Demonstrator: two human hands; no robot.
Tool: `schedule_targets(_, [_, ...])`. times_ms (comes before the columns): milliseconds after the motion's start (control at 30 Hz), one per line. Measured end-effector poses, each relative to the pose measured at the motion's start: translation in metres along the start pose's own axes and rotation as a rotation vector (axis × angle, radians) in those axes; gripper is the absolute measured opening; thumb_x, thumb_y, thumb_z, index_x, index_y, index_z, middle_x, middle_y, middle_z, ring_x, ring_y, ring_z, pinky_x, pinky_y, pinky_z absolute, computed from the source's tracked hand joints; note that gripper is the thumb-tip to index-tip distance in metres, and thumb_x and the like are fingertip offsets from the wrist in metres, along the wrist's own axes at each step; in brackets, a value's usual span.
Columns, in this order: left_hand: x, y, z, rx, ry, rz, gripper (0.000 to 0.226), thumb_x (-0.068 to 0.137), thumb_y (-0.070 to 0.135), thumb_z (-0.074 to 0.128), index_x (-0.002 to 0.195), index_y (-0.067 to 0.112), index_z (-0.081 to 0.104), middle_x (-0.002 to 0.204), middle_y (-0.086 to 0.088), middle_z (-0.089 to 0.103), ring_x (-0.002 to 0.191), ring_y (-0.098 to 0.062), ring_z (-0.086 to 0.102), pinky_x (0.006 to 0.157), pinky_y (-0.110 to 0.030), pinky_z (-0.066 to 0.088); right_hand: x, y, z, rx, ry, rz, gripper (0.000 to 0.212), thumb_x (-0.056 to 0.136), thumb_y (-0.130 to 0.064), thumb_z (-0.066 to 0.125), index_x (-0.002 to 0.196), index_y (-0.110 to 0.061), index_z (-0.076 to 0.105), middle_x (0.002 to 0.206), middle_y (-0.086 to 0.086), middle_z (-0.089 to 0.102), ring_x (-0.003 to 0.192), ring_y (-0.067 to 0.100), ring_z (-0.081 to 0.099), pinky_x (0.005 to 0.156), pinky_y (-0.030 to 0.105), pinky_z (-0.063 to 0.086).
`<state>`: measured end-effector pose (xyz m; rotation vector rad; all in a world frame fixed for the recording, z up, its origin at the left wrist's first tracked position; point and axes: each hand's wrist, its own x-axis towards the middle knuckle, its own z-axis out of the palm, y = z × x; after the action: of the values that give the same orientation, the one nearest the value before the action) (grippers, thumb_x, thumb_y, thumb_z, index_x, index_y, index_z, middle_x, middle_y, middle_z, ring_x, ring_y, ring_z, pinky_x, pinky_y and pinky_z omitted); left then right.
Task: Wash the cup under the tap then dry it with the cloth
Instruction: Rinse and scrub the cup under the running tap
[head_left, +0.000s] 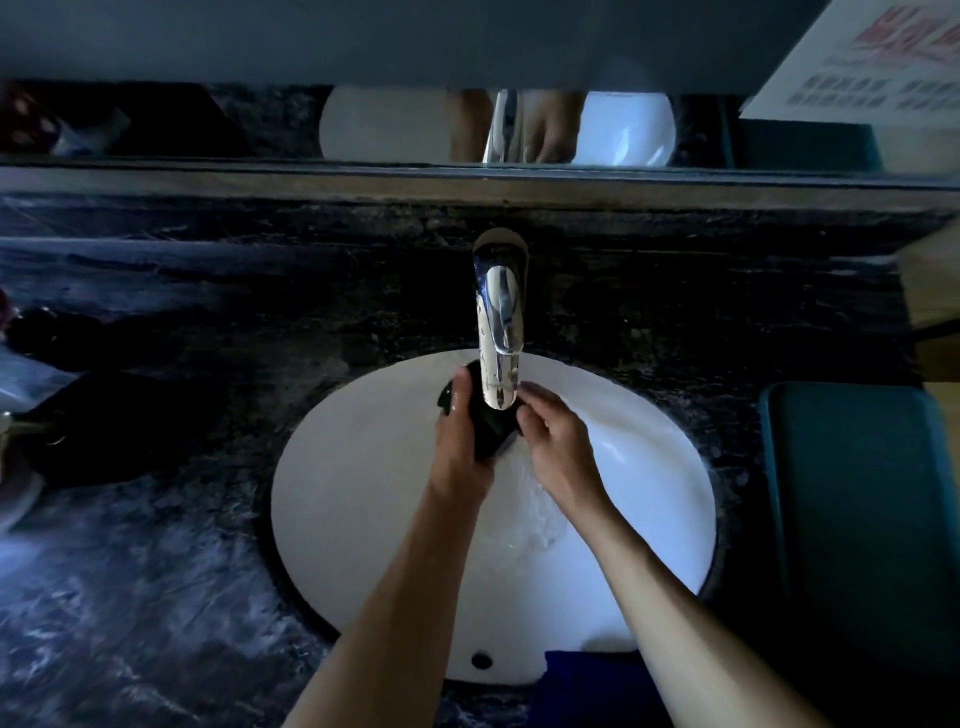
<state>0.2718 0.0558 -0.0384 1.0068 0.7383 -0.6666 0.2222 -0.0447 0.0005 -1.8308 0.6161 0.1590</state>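
Observation:
A black cup (485, 428) is held under the spout of the chrome tap (498, 322), above the white oval sink (363, 493). My left hand (460, 441) grips the cup from the left side. From the right, my right hand (558, 441) has its fingertips on the cup's rim. Water runs and splashes into the basin below my right wrist. A dark blue cloth (582, 670) lies over the sink's near rim, partly hidden under my right forearm.
Dark marbled counter (156, 597) surrounds the sink. A teal tray (857, 493) sits at the right. Dark items and a plastic bag (21, 374) lie at the left edge. A mirror (467, 119) runs along the back, above a ledge.

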Motion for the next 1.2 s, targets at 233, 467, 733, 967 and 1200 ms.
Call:
schedule_targets(233, [-0.011, 0.0, 0.012, -0.113, -0.082, -0.105, 0.052, 0.1, 0.06, 0.047, 0.103, 0.014, 0.071, 0.09, -0.007, 0.075, 0.082, -0.02, 0.075, 0.068, -0.03, 0.063, 0.002, -0.028, -0.019, -0.031, -0.043, 0.02, 0.028, 0.1, -0.009, 0.054, 0.123, -0.013, 0.069, 0.123, 0.002, 0.069, 0.111, 0.012, 0.064, 0.097, 0.022, 0.05])
schedule_targets(467, [-0.01, -0.004, 0.001, -0.143, -0.069, -0.145, 0.057, 0.101, 0.065, 0.037, 0.11, 0.018, 0.068, 0.091, -0.005, 0.076, 0.085, -0.021, 0.075, 0.069, -0.034, 0.061, -0.01, -0.04, -0.016, -0.228, -0.258, 0.106, 0.038, 0.099, -0.019, 0.05, 0.135, -0.027, 0.061, 0.127, 0.001, 0.069, 0.113, 0.018, 0.066, 0.092, 0.03, 0.051])
schedule_targets(733, [-0.014, 0.004, 0.006, -0.021, -0.073, -0.115, 0.047, 0.104, 0.055, 0.041, 0.082, 0.025, 0.071, 0.064, 0.006, 0.064, 0.054, -0.01, 0.062, 0.067, -0.029, 0.042, -0.017, -0.109, -0.036, 0.231, -0.042, 0.035, 0.026, 0.103, -0.019, 0.05, 0.09, -0.001, 0.064, 0.072, -0.001, 0.065, 0.056, 0.013, 0.056, 0.048, 0.024, 0.043])
schedule_targets(967, [-0.008, 0.002, -0.006, 0.023, -0.044, -0.079, 0.052, 0.085, 0.064, 0.063, 0.113, 0.021, 0.071, 0.097, -0.002, 0.074, 0.094, -0.024, 0.074, 0.104, -0.047, 0.048, -0.02, -0.124, -0.026, 0.411, -0.047, 0.093, 0.029, 0.104, -0.014, 0.052, 0.08, 0.0, 0.06, 0.049, -0.008, 0.051, 0.04, 0.007, 0.04, 0.037, 0.02, 0.025])
schedule_targets(1200, [-0.02, 0.006, -0.005, 0.031, -0.077, -0.11, 0.049, 0.093, 0.059, 0.061, 0.126, 0.023, 0.07, 0.107, -0.001, 0.075, 0.094, -0.019, 0.075, 0.096, -0.041, 0.057, -0.017, -0.113, -0.023, 0.38, -0.031, 0.114, 0.029, 0.103, -0.01, 0.054, 0.083, 0.01, 0.059, 0.05, -0.006, 0.051, 0.043, 0.01, 0.037, 0.037, 0.018, 0.026])
